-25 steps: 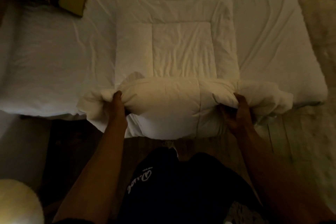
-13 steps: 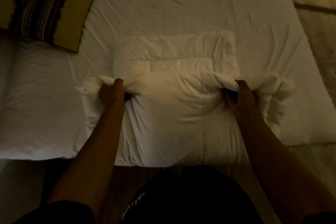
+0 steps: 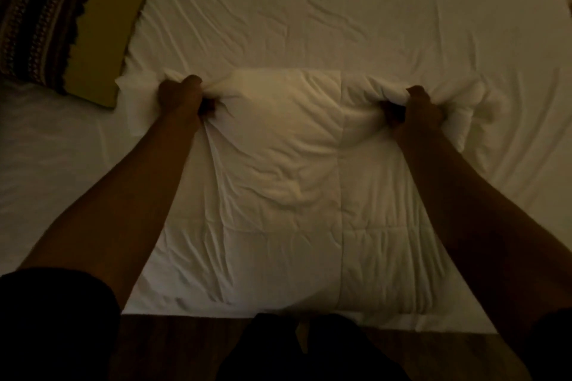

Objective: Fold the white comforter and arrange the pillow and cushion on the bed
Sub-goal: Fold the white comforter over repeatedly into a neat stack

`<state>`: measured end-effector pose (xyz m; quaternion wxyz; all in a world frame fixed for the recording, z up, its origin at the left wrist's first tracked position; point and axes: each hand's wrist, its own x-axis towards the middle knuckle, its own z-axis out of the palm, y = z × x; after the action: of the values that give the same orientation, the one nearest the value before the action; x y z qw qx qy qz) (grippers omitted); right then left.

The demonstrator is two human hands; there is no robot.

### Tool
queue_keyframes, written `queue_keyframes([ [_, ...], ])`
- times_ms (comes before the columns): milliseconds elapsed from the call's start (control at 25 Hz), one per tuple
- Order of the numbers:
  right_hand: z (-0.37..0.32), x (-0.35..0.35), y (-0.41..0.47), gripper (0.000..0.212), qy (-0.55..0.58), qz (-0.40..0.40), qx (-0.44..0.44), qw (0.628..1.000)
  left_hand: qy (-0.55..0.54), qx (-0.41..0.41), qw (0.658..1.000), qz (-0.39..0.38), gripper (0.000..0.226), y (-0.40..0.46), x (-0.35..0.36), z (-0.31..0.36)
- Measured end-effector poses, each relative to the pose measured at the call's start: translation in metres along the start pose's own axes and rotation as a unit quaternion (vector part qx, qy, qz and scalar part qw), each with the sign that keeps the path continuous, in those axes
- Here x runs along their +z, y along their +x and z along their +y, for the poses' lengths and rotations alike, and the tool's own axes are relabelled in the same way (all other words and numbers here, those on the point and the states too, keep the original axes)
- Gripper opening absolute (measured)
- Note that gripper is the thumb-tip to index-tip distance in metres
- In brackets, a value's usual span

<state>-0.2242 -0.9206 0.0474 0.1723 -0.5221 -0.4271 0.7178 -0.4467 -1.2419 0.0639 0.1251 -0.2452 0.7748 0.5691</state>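
left hand point(image 3: 181, 96): fist bunched on the comforter's point(image 3: 278, 195) far edge
right hand point(image 3: 416, 110): same grip, other end
comforter: folded, lying on bed point(image 3: 309, 9)
cushion point(image 3: 62, 25): upper left, partly cut off
lighting: pretty dim, pillow not visible

Beyond the folded comforter point(image 3: 278, 189) the bed point(image 3: 340, 9) lies bare across its far and right stretches, only wrinkled sheet there, open for a hand to sweep; the comforter itself fills the near middle down to the bed's edge, a bulky hump in the way; the left hand point(image 3: 181, 99) and right hand point(image 3: 416, 111) each have a grip on its far corners, both arms lying across it; a striped cushion point(image 3: 58, 28) blocks the far-left corner, just beside the comforter's bunched left end; left of the comforter the sheet is open.
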Motion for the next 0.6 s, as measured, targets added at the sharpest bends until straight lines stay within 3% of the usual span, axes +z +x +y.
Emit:
queue_keyframes([
  [160, -0.001, 0.040, 0.062, 0.030, 0.041, 0.016, 0.042, 0.998, 0.024, 0.008, 0.999, -0.027, 0.049, 0.059, 0.038, 0.000],
  [240, 0.007, 0.050, 0.075, 0.026, -0.121, 0.073, -0.050, 0.989, 0.142, 0.132, 0.978, -0.072, 0.053, 0.064, 0.045, -0.018],
  [280, 0.019, 0.046, 0.076, 0.033, -0.288, 0.092, -0.132, 0.944, 0.276, 0.243, 0.925, -0.096, 0.059, 0.062, 0.045, -0.037],
  [360, 0.048, 0.025, 0.077, 0.050, -0.586, 0.033, -0.278, 0.760, 0.511, 0.410, 0.750, -0.090, 0.067, 0.049, 0.033, -0.075],
  [400, 0.057, 0.013, 0.078, 0.056, -0.675, 0.006, -0.296, 0.676, 0.569, 0.427, 0.699, -0.070, 0.069, 0.048, 0.027, -0.088],
  [480, 0.075, -0.004, 0.090, 0.063, -0.756, -0.009, -0.293, 0.585, 0.614, 0.392, 0.684, -0.043, 0.068, 0.062, 0.017, -0.105],
  [600, 0.085, -0.016, 0.110, 0.063, -0.776, 0.014, -0.301, 0.554, 0.632, 0.350, 0.689, -0.050, 0.067, 0.100, 0.014, -0.127],
])
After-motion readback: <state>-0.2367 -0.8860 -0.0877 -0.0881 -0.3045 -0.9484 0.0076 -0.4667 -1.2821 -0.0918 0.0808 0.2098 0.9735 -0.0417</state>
